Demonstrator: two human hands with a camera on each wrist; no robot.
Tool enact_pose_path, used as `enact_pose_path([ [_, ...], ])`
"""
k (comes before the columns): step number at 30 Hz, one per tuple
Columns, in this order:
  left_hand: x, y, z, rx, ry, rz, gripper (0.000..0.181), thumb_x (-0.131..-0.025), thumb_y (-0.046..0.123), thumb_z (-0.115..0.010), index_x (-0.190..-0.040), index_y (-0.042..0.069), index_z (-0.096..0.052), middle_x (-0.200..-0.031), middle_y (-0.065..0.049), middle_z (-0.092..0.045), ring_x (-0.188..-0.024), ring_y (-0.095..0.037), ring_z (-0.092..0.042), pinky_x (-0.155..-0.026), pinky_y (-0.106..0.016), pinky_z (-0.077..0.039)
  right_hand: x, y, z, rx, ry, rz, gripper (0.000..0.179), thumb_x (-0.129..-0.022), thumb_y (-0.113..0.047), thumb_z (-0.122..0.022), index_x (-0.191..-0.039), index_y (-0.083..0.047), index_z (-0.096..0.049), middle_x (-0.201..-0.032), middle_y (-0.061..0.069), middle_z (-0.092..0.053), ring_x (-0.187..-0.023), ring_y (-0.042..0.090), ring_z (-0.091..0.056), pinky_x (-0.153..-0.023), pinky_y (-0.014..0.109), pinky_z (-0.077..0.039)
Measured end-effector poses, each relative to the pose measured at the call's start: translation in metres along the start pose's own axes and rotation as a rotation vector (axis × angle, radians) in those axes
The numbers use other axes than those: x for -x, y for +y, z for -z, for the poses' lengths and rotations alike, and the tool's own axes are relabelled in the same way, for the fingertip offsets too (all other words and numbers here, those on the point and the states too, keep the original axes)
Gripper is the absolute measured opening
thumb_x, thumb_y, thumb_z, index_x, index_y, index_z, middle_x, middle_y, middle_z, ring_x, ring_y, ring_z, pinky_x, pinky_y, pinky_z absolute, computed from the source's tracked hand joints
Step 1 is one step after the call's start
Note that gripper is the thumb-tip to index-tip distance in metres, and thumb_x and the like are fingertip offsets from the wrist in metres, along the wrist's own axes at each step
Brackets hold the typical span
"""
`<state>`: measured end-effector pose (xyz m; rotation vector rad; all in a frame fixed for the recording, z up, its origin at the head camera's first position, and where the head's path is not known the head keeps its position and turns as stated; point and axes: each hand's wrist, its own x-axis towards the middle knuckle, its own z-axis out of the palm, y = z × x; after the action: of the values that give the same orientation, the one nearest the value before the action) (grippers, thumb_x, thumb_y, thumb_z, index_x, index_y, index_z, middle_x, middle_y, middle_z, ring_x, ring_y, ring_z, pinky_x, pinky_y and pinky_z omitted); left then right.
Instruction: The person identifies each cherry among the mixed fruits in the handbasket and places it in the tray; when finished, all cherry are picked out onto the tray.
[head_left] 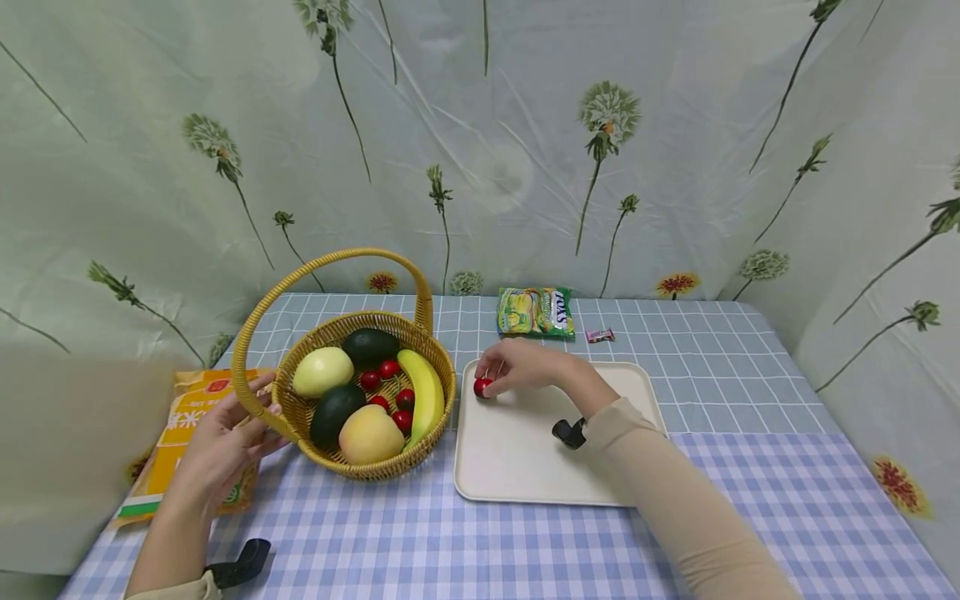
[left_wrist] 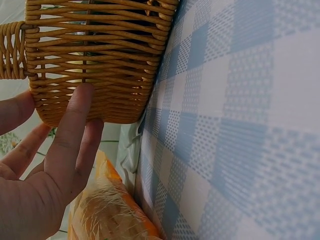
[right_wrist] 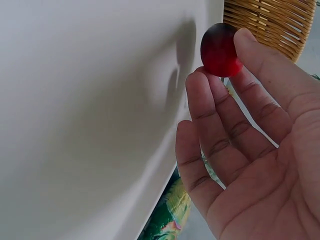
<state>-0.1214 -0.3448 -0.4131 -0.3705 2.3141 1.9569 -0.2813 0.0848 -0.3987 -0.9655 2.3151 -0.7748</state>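
Observation:
A yellow-brown wicker basket [head_left: 360, 469] with a tall handle stands on the cloth, holding a banana [head_left: 424, 392], a peach [head_left: 372, 435], a pale round fruit [head_left: 323, 372], two dark green avocado-like fruits and several small red fruits. At its left side is my left hand [head_left: 225, 433]; the extended fingers [left_wrist: 70, 120] touch the woven wall. Over the left part of a white tray [head_left: 517, 467], my right hand [head_left: 525, 367] pinches a shiny red cherry [right_wrist: 220, 52] between thumb and fingertips. The cherry has a thin stem on its underside in the right wrist view.
An orange and white food bag [head_left: 176, 433] lies left of the basket, partly behind my left forearm. Behind the tray lie a green snack bag [head_left: 535, 312] and a small pink wrapped candy [head_left: 600, 335]. A flowered curtain [head_left: 510, 167] rises behind the table.

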Motion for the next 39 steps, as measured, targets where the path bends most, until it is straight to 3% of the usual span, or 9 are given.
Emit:
enact_pose_path([
  [9,0.001,0.001,0.000,0.006,0.001,-0.001,0.074,-0.105,0.028,-0.071,-0.170,0.026,-0.033,-0.129,0.019,-0.056,-0.102,0.001,-0.071,-0.085,-0.028,-0.066,-0.002,0.001,-0.003,-0.014,-0.018,-0.001,0.022,-0.097,-0.015,-0.079,-0.118,-0.008,-0.076,-0.102,0.003,-0.075,-0.094,0.010,-0.066,-0.089,0.024,-0.056],
  [12,0.001,0.000,-0.001,-0.006,0.002,0.007,0.075,-0.106,0.030,-0.070,-0.170,0.026,-0.032,-0.141,0.005,-0.055,-0.102,0.002,-0.070,-0.086,-0.027,-0.066,-0.002,0.001,-0.003,-0.015,-0.022,0.007,0.022,-0.097,-0.015,-0.080,-0.117,-0.008,-0.077,-0.101,0.002,-0.075,-0.092,0.010,-0.065,-0.086,0.023,-0.055],
  [15,0.001,0.001,-0.001,-0.020,0.005,0.016,0.075,-0.106,0.031,-0.069,-0.171,0.027,-0.031,-0.157,-0.012,-0.044,-0.102,0.004,-0.069,-0.086,-0.027,-0.065,-0.002,0.002,-0.004,-0.017,-0.026,0.012,0.022,-0.097,-0.015,-0.080,-0.117,-0.007,-0.077,-0.100,0.002,-0.075,-0.092,0.009,-0.065,-0.086,0.022,-0.055],
  [18,0.001,0.001,-0.002,-0.027,0.012,0.025,0.075,-0.107,0.030,-0.068,-0.171,0.027,-0.030,-0.164,-0.018,-0.036,-0.102,0.004,-0.069,-0.086,-0.027,-0.065,-0.003,0.002,-0.005,-0.020,-0.027,0.015,0.023,-0.097,-0.016,-0.080,-0.119,-0.007,-0.077,-0.101,0.002,-0.075,-0.094,0.009,-0.066,-0.090,0.023,-0.056],
  [30,0.001,0.001,-0.003,-0.043,0.017,0.037,0.073,-0.108,0.029,-0.066,-0.171,0.028,-0.029,-0.168,-0.021,-0.031,-0.101,0.005,-0.068,-0.086,-0.027,-0.065,-0.003,0.000,-0.003,-0.048,-0.039,-0.005,0.028,-0.098,-0.018,-0.079,-0.123,-0.007,-0.073,-0.102,0.003,-0.076,-0.099,0.011,-0.070,-0.096,0.027,-0.056],
  [39,0.000,0.000,-0.002,-0.020,0.014,0.026,0.073,-0.108,0.028,-0.066,-0.171,0.027,-0.030,-0.165,-0.018,-0.034,-0.102,0.004,-0.069,-0.086,-0.027,-0.065,0.001,-0.015,0.018,0.009,-0.007,-0.013,0.032,-0.102,-0.021,-0.075,-0.131,-0.007,-0.071,-0.108,0.005,-0.073,-0.103,0.018,-0.070,-0.093,0.030,-0.057],
])
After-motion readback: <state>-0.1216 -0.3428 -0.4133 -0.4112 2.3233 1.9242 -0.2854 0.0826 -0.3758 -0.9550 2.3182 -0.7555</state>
